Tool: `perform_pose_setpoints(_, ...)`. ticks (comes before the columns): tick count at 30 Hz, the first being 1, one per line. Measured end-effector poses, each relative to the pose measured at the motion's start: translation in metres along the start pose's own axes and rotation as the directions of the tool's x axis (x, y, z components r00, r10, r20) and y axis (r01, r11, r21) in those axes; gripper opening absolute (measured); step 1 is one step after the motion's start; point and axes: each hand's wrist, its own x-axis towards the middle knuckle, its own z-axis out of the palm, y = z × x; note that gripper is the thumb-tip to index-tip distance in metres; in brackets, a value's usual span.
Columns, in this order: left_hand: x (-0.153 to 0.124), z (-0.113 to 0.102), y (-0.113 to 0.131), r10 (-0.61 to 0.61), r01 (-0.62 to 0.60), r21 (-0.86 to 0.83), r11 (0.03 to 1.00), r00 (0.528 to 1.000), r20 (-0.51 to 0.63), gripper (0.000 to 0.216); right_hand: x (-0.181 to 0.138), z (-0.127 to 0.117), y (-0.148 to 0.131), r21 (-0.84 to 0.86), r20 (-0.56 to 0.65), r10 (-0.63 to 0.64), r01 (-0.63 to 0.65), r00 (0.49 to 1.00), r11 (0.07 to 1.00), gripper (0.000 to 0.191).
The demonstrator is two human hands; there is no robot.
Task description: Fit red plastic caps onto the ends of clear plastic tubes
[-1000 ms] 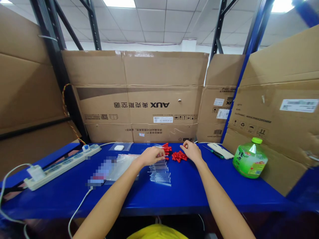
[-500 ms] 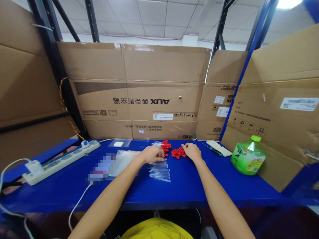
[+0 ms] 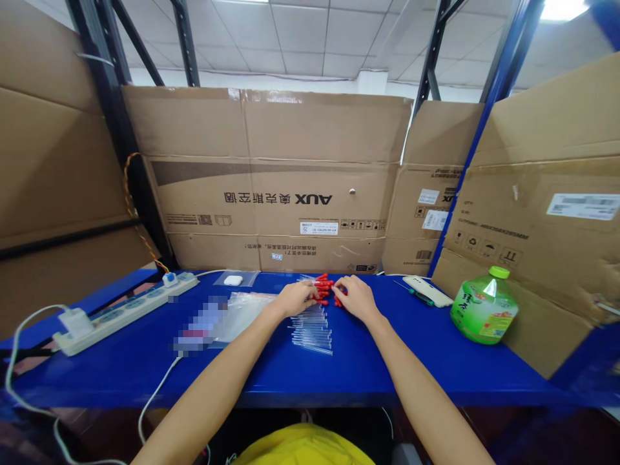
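Hands meet at the red caps (image 3: 323,284), near the worktop's (image 3: 387,371) back edge.
The left hand (image 3: 294,299) and right hand (image 3: 357,298) touch the pile (grip hidden, I cannot tell); a careless sweep could scatter caps or roll the clear tubes (image 3: 314,330) just beside.

Open table (image 3: 387,374) nearside, tubes (image 3: 312,329) midway, cardboard (image 3: 290,129) behind

Person, own body: left forearm (image 3: 213,381) and right forearm (image 3: 416,387) are bare along their whole visible length, through to the left hand (image 3: 295,298) and right hand (image 3: 356,298). A yellow garment (image 3: 303,450), plain and unmarked, shows at near centre.
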Motion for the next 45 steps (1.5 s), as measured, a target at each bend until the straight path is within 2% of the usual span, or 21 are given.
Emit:
perform_pose_setpoints(5, 0.002, 0.005, 0.001, -0.014, 0.014, -0.012, 1.000, 1.000, -0.008, 0.011, -0.003, 0.007, -0.011, -0.052, 0.112, -0.142, 0.149, 0.983, 0.988, 0.016)
perform_pose_setpoints(8, 0.003, 0.008, 0.000, 0.005, -0.005, -0.033, 0.999, 1.000, -0.023, 0.010, -0.005, 0.010, -0.017, -0.112, 0.152, -0.187, 0.205, 0.971, 0.972, 0.017)
perform_pose_setpoints(13, 0.002, 0.002, 0.001, 0.046, -0.054, -0.079, 0.995, 0.994, -0.104, 0.013, -0.004, 0.007, -0.018, -0.071, 0.115, -0.255, 0.264, 0.960, 0.962, 0.014)
perform_pose_setpoints(16, 0.001, -0.006, 0.002, 0.095, -0.121, -0.132, 0.984, 0.978, -0.187, 0.024, -0.002, 0.002, -0.013, 0.007, 0.023, -0.248, 0.248, 0.968, 0.969, 0.013)
perform_pose_setpoints(19, 0.001, -0.010, 0.001, 0.097, -0.121, -0.186, 0.975, 0.987, -0.131, 0.032, -0.001, -0.001, -0.009, 0.071, -0.038, -0.215, 0.217, 0.976, 0.974, 0.012)
perform_pose_setpoints(22, 0.000, -0.012, 0.003, 0.063, -0.078, -0.186, 0.980, 0.995, -0.083, 0.033, -0.002, 0.000, -0.009, 0.094, -0.047, -0.186, 0.190, 0.981, 0.977, 0.014)
perform_pose_setpoints(25, -0.001, -0.011, 0.008, 0.044, -0.060, -0.163, 0.985, 0.995, -0.095, 0.032, -0.003, 0.001, -0.014, 0.066, -0.048, -0.188, 0.191, 0.981, 0.979, 0.018)
perform_pose_setpoints(30, 0.001, -0.006, 0.017, 0.034, -0.040, -0.098, 0.994, 0.997, -0.066, 0.036, -0.005, -0.001, -0.023, -0.057, -0.057, -0.210, 0.207, 0.976, 0.977, 0.014)
perform_pose_setpoints(33, 0.002, -0.005, 0.020, 0.040, -0.043, -0.062, 0.997, 0.998, -0.058, 0.037, -0.006, -0.002, -0.025, -0.038, -0.052, -0.210, 0.208, 0.976, 0.977, 0.012)
perform_pose_setpoints(40, 0.000, -0.009, 0.024, 0.051, -0.050, 0.020, 0.999, 0.998, -0.044, 0.035, -0.006, -0.001, -0.024, 0.157, 0.038, -0.165, 0.157, 0.986, 0.975, 0.013)
perform_pose_setpoints(45, 0.000, -0.010, 0.028, 0.035, -0.033, 0.052, 0.998, 0.999, -0.025, 0.033, -0.005, 0.000, -0.022, 0.141, 0.080, -0.155, 0.143, 0.985, 0.980, 0.017)
